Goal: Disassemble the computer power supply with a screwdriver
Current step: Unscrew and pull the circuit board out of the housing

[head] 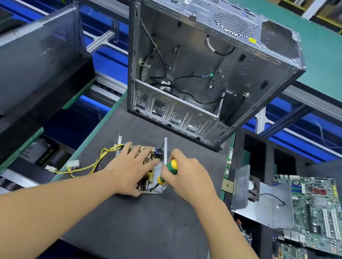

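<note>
Power supply [147,183]: opened silver sheet-metal tray holding a brown circuit board, lying on the bench under the left fingers and just left of the right fingers.
Head view, left hand [132,167]: palm down on the power supply board, fingers [138,150] straight and spread apart, gripping nothing.
Head view, right hand [188,175]: fingers curled and clamped round the screwdriver handle.
Screwdriver [170,168]: green-and-yellow plastic handle with a thin metal shaft slanting down toward the left palm; the tip meets the tray's near corner.
Cables [96,163]: yellow-and-black wire bundle leaving the tray on the outer side of the left fingers, ending in white plastic connectors [73,163] near the bench edge.
Bench [142,223]: dark grey mat with a green border, under both hands.
Computer case [206,68]: gutted grey metal tower lying open, beyond both sets of fingertips, well apart from them.
Motherboard [317,214]: green circuit board well out to the right of the right fingers.
Metal plate [268,207]: grey sheet with a small black fan, between the right fingers and the motherboard.
</note>
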The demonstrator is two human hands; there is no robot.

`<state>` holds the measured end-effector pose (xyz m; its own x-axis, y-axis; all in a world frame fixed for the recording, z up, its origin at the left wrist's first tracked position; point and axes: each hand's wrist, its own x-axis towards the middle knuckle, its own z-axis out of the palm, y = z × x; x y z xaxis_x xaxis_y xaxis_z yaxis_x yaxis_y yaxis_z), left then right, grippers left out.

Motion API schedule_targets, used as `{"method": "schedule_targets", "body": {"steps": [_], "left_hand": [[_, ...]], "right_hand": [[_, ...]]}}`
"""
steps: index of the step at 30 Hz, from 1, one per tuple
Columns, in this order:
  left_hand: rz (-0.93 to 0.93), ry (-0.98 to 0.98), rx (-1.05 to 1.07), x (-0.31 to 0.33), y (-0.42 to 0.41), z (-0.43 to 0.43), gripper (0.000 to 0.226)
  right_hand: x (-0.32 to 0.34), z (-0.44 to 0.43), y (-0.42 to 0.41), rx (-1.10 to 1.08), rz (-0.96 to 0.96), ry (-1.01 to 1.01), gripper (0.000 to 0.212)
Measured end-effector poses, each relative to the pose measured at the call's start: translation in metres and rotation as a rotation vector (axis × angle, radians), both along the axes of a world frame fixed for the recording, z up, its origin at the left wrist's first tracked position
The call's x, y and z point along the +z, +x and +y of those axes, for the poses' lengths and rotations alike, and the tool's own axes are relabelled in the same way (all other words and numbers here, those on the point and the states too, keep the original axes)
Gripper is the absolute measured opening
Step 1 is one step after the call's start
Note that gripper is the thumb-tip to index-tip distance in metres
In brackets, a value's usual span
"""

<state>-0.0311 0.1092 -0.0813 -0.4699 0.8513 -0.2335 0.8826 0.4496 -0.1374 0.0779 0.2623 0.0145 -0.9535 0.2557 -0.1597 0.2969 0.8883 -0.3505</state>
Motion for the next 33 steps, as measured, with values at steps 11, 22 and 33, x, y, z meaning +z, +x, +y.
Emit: {"method": "schedule_targets", "body": {"steps": [11,22,33], "left_hand": [[-0.109,0.071,0.014,0.0025,0.0013,-0.0011,0.092],[-0.115,0.072,0.035,0.0005,0.0043,0.0025,0.102],[-0.039,0.020,0.023,0.0006,0.0039,0.0046,0.101]], "right_hand": [[0.0037,0.0038,0.0008,-0.025,0.010,-0.062,0.029],[-0.0028,0.0010,0.0019,0.027,0.006,-0.020,0.025],[-0.0041,-0.0012,0.0033,0.038,0.025,-0.020,0.026]]}}
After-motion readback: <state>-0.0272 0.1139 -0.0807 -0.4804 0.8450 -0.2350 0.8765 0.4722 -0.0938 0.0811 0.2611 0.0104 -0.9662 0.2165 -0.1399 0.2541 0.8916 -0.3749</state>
